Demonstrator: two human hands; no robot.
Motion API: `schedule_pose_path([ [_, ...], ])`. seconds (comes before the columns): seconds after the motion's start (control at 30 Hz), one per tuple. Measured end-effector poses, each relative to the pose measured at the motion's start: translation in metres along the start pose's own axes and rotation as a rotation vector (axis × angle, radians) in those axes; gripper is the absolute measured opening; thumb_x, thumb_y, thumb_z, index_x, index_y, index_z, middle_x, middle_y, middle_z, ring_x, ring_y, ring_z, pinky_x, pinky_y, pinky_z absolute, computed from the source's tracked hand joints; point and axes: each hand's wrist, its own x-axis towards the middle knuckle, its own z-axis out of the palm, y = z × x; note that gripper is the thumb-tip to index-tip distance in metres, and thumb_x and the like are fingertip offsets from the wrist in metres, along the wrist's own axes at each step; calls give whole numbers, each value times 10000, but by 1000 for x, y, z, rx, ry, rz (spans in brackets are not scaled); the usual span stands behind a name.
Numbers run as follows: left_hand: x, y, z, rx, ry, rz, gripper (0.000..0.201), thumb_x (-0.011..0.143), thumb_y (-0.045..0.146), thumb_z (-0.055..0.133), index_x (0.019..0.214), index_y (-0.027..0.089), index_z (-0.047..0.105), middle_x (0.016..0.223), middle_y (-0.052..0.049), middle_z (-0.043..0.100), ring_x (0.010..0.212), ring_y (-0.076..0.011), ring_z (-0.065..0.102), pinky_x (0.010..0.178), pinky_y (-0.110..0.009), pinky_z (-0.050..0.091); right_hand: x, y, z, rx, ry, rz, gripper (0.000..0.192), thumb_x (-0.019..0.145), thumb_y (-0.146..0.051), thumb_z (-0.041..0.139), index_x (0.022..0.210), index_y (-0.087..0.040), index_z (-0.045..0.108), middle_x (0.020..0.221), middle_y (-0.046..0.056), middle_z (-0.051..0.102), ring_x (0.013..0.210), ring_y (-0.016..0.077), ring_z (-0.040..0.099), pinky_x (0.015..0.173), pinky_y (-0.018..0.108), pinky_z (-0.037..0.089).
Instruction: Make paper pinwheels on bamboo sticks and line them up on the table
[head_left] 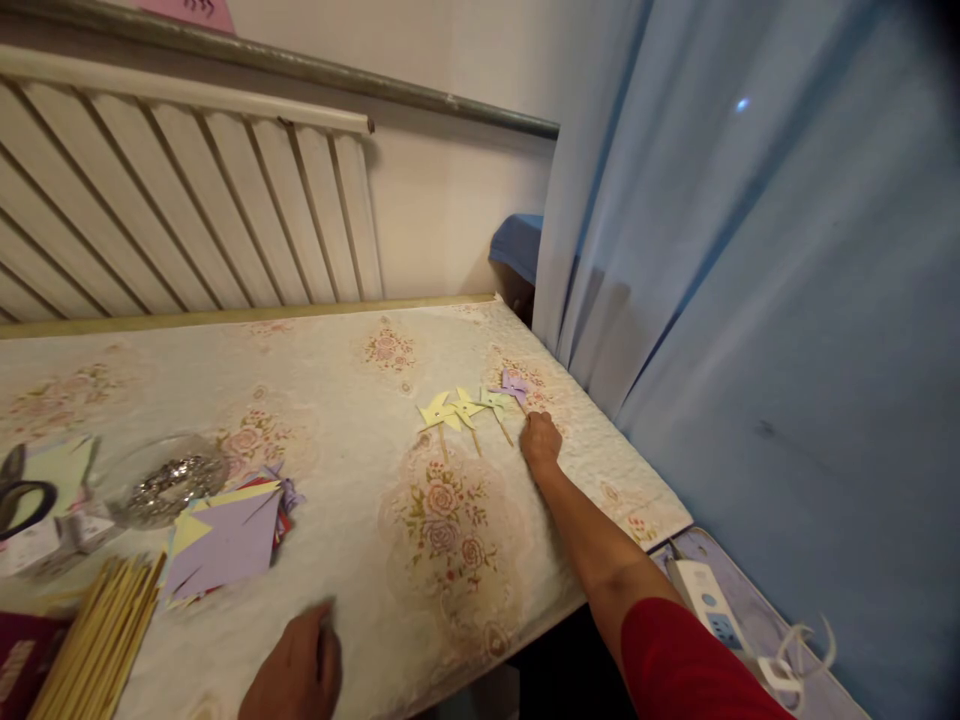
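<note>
Purple paper pinwheel (514, 386), stick (523, 407) pinched in the right hand (541, 440) — right of the frame's centre.
Grip narrow, low over the floral tablecloth (337, 540); just to the left, in a close row, a pale green pinwheel (494, 402) and two yellow pinwheels (465, 408), stems (475, 440) towards the bottom of the frame. Bottom of the frame, left of centre: the left hand (292, 668), loosely curled — impossible to tell whether holding anything. Lower left: a stack of cut paper (225, 545) topped with purple, a bundle of thin sticks (101, 640), a clear bowl (122, 478) of small silvery pieces (180, 478), black-handled scissors (51, 497) at the frame's edge. Upper left, a white radiator (187, 190); right side, a blue curtain (750, 250).
</note>
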Motion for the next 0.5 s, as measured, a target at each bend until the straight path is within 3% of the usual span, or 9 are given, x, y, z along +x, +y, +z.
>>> schedule_pose_path([
  [0.5, 2, 7, -8, -46, 27, -31, 308, 913, 335, 386, 1086, 175, 586, 1028, -98, 717, 876, -231, 705, 759, -352, 543, -3, 1, -3, 48, 10, 19, 286, 973, -230, 377, 1086, -162, 630, 1096, 114, 597, 960, 193, 603, 797, 280, 421],
])
